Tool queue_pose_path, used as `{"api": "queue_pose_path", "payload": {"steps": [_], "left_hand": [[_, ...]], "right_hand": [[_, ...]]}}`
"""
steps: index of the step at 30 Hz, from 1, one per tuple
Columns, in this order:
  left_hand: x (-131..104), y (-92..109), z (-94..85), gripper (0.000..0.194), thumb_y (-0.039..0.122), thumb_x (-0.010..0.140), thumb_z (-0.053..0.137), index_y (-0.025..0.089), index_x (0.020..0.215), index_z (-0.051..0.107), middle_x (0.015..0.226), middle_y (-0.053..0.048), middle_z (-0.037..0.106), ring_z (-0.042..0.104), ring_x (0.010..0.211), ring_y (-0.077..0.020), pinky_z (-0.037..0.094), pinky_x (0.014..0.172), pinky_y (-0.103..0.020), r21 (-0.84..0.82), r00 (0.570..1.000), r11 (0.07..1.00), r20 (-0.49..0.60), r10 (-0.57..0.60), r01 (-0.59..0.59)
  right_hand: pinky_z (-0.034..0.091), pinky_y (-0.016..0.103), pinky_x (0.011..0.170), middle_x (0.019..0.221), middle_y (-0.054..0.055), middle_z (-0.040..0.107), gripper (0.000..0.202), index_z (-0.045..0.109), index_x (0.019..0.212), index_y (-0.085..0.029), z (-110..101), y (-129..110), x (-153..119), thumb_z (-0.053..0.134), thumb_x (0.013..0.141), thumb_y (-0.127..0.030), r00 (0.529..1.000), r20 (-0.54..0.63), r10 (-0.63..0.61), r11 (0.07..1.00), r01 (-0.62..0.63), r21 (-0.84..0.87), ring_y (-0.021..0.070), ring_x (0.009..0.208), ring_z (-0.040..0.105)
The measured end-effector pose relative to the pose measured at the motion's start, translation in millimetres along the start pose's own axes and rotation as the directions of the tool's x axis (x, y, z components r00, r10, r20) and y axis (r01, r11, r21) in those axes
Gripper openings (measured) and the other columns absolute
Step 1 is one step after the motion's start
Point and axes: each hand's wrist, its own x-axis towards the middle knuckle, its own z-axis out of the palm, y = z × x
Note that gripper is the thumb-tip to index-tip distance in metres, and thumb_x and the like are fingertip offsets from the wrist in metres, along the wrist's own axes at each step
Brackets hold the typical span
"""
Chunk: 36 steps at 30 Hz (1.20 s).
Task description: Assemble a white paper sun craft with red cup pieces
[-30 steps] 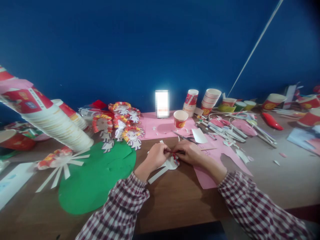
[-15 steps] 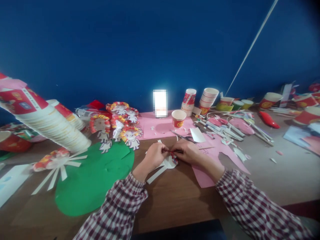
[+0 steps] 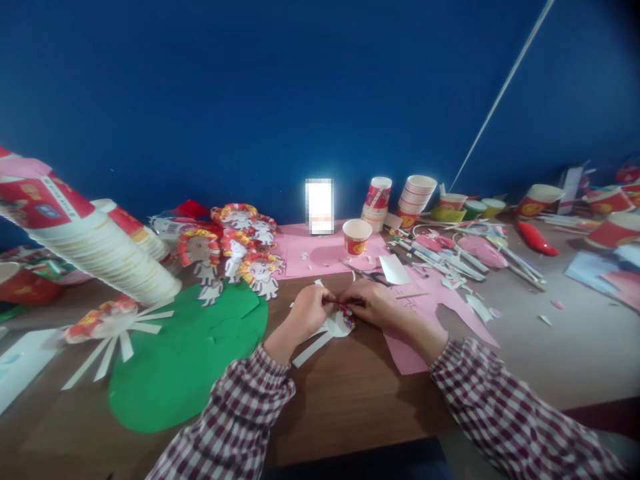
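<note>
Just right of the green paper (image 3: pixel 190 380), which lies flat on a brown desk (image 3: pixel 350 413), I see a person in checked sleeves (image 3: pixel 233 400) working with both hands close together. The left hand (image 3: pixel 309 312), on the side nearer the green paper, has thumb and fingers pinched narrowly on a red patterned strip (image 3: pixel 347 315); the right hand (image 3: pixel 369 302), farther from it, pinches the same strip, its fingers bent and nearly meeting the left ones. Fingertips hide much of the strip. Beneath them, to the right of the green paper, sits a white paper piece (image 3: pixel 340 325) with flat strips spreading from it. Another fringed piece (image 3: pixel 103 320), red and yellow, rests at the left edge of the green paper, some of its white strips reaching over it. Behind the green paper are paper figures (image 3: pixel 259 275) with red and yellow rings, and to its upper left leans a long stack of paper cups (image 3: pixel 110 257). Beyond its upper right, pink paper (image 3: pixel 320 259) carries a single cup (image 3: pixel 357 238); scissors (image 3: pixel 376 275) lie farther right of the green paper than the white piece.
</note>
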Motion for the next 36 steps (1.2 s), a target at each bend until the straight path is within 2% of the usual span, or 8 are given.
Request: {"api": "queue_pose_path", "payload": {"steps": [11, 21, 30, 36], "left_hand": [[-0.1, -0.9, 0.5, 0.019, 0.016, 0.072, 0.056, 0.013, 0.077, 0.074, 0.076, -0.006, 0.071, 0.059, 0.069, -0.0145, 0.04, 0.061, -0.022, -0.006, 1.0, 1.0, 0.007, 0.008, -0.008], [-0.9, 2.3, -5.4, 0.027, 0.018, 0.075, 0.054, 0.019, 0.094, 0.073, 0.085, -0.006, 0.072, 0.061, 0.075, -0.0158, 0.042, 0.067, -0.022, 0.045, 0.998, 0.998, 0.041, 0.039, -0.041], [-0.1, 0.8, -3.2, 0.021, 0.016, 0.073, 0.054, 0.015, 0.08, 0.074, 0.078, -0.008, 0.07, 0.059, 0.07, -0.016, 0.04, 0.063, -0.023, 0.125, 0.998, 0.991, 0.024, 0.053, -0.055], [-0.1, 0.0, -3.3, 0.019, 0.018, 0.073, 0.055, 0.013, 0.078, 0.073, 0.074, -0.007, 0.069, 0.058, 0.065, -0.0142, 0.038, 0.059, -0.022, 0.09, 0.998, 0.994, 0.023, 0.066, -0.068]], "right_hand": [[0.044, 0.027, 0.075, 0.085, 0.003, 0.067, 0.014, 0.067, 0.088, -0.02, 0.5, 0.5, 0.8, 0.059, 0.08, -0.013, 1.0, 0.015, 0.019, 1.0, -0.019, 0.008, 0.0155, 0.08, 0.06], [0.044, 0.027, 0.076, 0.082, 0.003, 0.066, 0.015, 0.067, 0.085, -0.019, 0.2, -3.6, 1.5, 0.058, 0.079, -0.009, 1.0, -0.011, -0.002, 1.0, 0.002, -0.013, 0.0155, 0.08, 0.059], [0.044, 0.028, 0.076, 0.082, 0.004, 0.066, 0.013, 0.068, 0.086, -0.02, -0.1, -4.0, 1.1, 0.058, 0.081, -0.013, 1.0, -0.021, -0.01, 1.0, 0.01, -0.027, 0.0161, 0.08, 0.059], [0.044, 0.028, 0.078, 0.085, 0.004, 0.067, 0.011, 0.067, 0.088, -0.019, 1.8, -2.1, -0.1, 0.059, 0.082, -0.015, 1.0, -0.021, -0.001, 1.0, 0.0, -0.019, 0.0161, 0.082, 0.06]]}}
